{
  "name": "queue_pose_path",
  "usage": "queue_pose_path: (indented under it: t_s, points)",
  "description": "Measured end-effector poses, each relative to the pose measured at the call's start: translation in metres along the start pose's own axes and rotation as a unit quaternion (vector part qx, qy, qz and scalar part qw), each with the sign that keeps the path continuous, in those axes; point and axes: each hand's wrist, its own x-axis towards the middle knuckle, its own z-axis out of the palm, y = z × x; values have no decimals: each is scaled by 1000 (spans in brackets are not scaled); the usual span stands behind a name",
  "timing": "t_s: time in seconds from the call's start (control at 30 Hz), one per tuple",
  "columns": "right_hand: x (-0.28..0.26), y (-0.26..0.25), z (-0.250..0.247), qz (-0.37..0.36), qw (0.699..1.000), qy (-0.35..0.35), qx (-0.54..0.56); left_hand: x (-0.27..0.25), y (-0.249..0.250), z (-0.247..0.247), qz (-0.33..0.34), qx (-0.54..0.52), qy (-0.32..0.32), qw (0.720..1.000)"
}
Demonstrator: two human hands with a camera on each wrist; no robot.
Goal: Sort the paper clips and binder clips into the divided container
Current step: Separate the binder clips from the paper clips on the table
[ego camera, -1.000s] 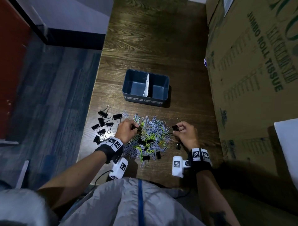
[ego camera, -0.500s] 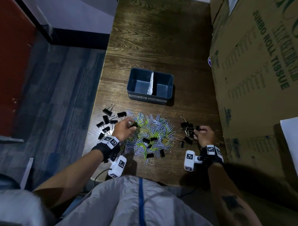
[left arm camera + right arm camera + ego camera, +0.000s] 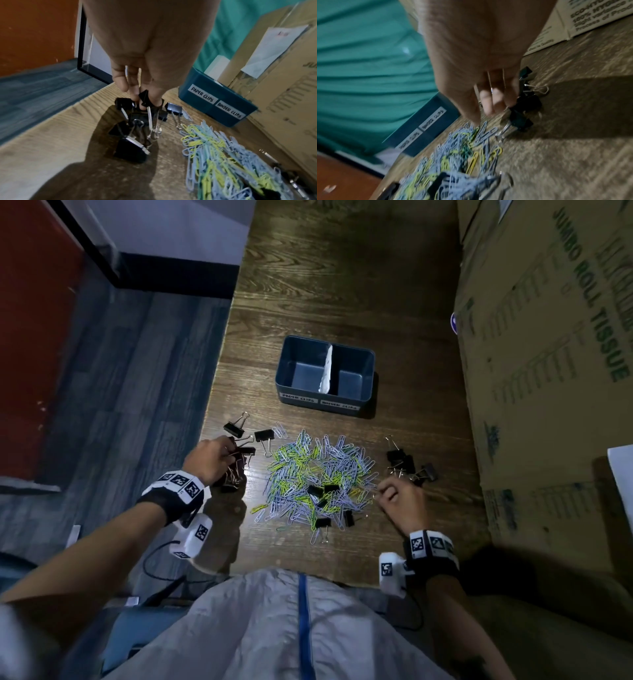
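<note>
A blue divided container (image 3: 318, 396) stands beyond a pile of blue and yellow-green paper clips (image 3: 318, 477); its front labels read PAPER CLIPS on the left and BINDER CLIPS on the right (image 3: 214, 97). Both compartments look empty. Several black binder clips (image 3: 323, 491) lie mixed into the pile. My left hand (image 3: 227, 455) hovers over a group of binder clips (image 3: 239, 436) left of the pile and pinches one black binder clip (image 3: 145, 98). My right hand (image 3: 385, 495) is at the pile's right edge with fingers curled and nothing visible in it (image 3: 482, 112). Another binder clip group (image 3: 407, 463) lies just beyond it.
A large cardboard box (image 3: 548, 371) marked JUMBO ROLL TISSUE walls off the table's right side. The wooden table's left edge (image 3: 219, 378) drops to a blue carpeted floor. A white paper divider (image 3: 327, 368) splits the container.
My left hand has moved left from the pile to the left binder clip group, carrying a black binder clip. My right hand has come back from the right group to the pile's edge.
</note>
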Motion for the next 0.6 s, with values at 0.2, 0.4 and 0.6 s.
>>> queue_pose_path:
  t_s: [0.2, 0.4, 0.6]
  points:
    - [-16, -4, 27, -14, 983, -160, -84, -4, -2, 5, 47, 10, 7, 999]
    - [-25, -2, 42, -15, 985, -140, -101, -12, 8, 12, 80, 117, 46, 989]
    - [-30, -5, 48, -29, 989, -90, -113, -26, 63, 40, 253, 167, 51, 952]
